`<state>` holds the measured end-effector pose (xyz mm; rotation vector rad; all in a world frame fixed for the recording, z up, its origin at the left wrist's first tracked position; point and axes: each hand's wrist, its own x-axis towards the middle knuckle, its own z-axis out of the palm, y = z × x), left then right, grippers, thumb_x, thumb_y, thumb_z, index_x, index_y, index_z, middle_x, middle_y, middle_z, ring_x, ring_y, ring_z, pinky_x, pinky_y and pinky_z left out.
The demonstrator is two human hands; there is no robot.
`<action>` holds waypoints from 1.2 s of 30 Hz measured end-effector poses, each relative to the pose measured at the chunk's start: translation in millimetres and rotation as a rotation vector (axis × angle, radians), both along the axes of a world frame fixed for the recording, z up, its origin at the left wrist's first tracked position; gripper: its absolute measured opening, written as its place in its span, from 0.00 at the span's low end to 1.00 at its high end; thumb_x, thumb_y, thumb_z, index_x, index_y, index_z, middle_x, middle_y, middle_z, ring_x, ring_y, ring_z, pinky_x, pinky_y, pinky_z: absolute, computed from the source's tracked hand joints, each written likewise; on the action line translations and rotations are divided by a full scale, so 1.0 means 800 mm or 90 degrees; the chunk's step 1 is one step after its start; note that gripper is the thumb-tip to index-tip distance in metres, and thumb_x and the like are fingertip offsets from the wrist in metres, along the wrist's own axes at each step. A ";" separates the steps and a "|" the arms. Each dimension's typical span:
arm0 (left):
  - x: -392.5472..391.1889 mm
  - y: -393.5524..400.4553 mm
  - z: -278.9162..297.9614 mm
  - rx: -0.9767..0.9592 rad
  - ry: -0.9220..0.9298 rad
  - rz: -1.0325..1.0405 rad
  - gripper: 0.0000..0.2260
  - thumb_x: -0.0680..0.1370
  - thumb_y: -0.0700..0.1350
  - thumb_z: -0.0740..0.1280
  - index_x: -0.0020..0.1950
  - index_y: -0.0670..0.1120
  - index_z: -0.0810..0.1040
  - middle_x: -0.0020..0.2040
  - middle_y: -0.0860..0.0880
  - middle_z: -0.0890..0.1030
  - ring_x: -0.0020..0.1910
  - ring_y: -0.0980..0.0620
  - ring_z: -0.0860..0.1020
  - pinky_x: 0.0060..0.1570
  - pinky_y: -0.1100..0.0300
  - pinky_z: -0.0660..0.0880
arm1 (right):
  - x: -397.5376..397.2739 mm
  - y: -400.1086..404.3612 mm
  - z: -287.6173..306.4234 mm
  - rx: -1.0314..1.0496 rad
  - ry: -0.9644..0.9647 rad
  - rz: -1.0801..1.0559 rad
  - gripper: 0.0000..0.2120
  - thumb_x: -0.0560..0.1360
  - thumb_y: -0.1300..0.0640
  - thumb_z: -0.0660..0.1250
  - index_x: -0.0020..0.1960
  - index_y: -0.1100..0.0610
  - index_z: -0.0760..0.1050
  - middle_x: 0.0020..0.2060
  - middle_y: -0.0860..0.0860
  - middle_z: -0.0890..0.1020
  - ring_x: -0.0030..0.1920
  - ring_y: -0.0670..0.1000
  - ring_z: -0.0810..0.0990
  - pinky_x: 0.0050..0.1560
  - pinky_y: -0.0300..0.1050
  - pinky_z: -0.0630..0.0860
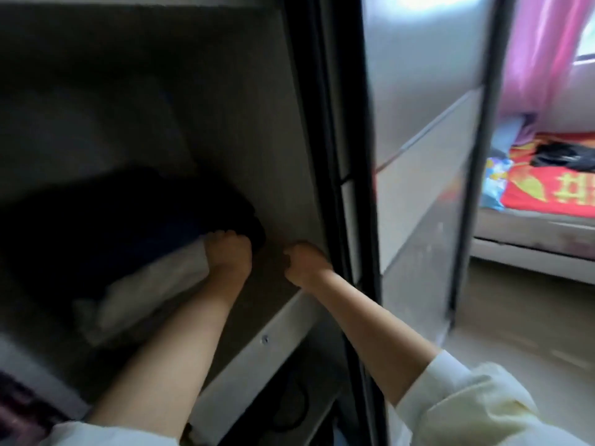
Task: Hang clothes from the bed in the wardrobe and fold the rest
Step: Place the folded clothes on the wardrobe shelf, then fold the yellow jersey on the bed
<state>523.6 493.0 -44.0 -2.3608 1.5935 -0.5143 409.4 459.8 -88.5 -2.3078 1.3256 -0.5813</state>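
Observation:
Both my arms reach into a wardrobe shelf (283, 313). My left hand (229, 252) rests against a dark folded garment (135, 220) lying on the shelf, its fingertips hidden in the cloth. A pale folded garment (154, 284) lies just left of that wrist. My right hand (306, 262) is curled into a fist beside the dark pile, near the wardrobe's black door frame (325, 156); I see nothing in it. At the far right is the bed (547, 191) with a red cover and a black garment (560, 156) on it.
A silvery sliding door (421, 140) stands right of the frame. Pink curtains (544, 53) hang by a window behind the bed. A lower wardrobe compartment (289, 410) holds a dark item. Light flooring (515, 317) runs between wardrobe and bed. The picture is motion-blurred.

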 end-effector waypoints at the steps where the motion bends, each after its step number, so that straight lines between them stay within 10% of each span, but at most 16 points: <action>1: -0.022 0.018 -0.011 0.025 0.010 -0.016 0.14 0.79 0.40 0.58 0.63 0.44 0.75 0.62 0.44 0.74 0.63 0.45 0.71 0.60 0.54 0.68 | -0.024 0.022 -0.008 0.019 0.028 -0.020 0.17 0.75 0.60 0.59 0.62 0.60 0.74 0.60 0.58 0.77 0.61 0.58 0.75 0.59 0.46 0.73; 10: -0.267 0.118 -0.110 0.324 0.015 -0.177 0.15 0.78 0.38 0.59 0.64 0.45 0.72 0.66 0.48 0.72 0.66 0.49 0.70 0.63 0.59 0.68 | -0.335 0.174 -0.083 0.047 0.144 -0.305 0.13 0.75 0.61 0.57 0.56 0.60 0.76 0.57 0.56 0.73 0.60 0.58 0.70 0.55 0.45 0.71; 21: -0.702 0.146 -0.116 0.316 0.113 -0.594 0.13 0.78 0.38 0.58 0.59 0.45 0.76 0.60 0.47 0.77 0.60 0.47 0.75 0.45 0.59 0.70 | -0.742 0.314 -0.087 0.077 0.135 -0.635 0.13 0.76 0.58 0.58 0.51 0.64 0.78 0.64 0.58 0.70 0.64 0.58 0.68 0.56 0.42 0.69; 30: -0.951 0.136 -0.127 0.355 0.149 -0.689 0.13 0.77 0.37 0.57 0.59 0.43 0.75 0.59 0.46 0.76 0.58 0.47 0.76 0.44 0.60 0.70 | -1.007 0.349 -0.100 0.114 0.155 -0.754 0.12 0.76 0.60 0.58 0.55 0.61 0.77 0.55 0.56 0.78 0.56 0.54 0.75 0.55 0.45 0.74; 36: -1.054 0.066 -0.142 0.383 0.154 -0.707 0.13 0.76 0.37 0.56 0.58 0.43 0.75 0.58 0.47 0.77 0.56 0.47 0.77 0.41 0.61 0.69 | -1.137 0.295 -0.105 0.077 0.293 -0.824 0.22 0.76 0.61 0.58 0.70 0.56 0.65 0.67 0.53 0.70 0.67 0.55 0.66 0.64 0.49 0.66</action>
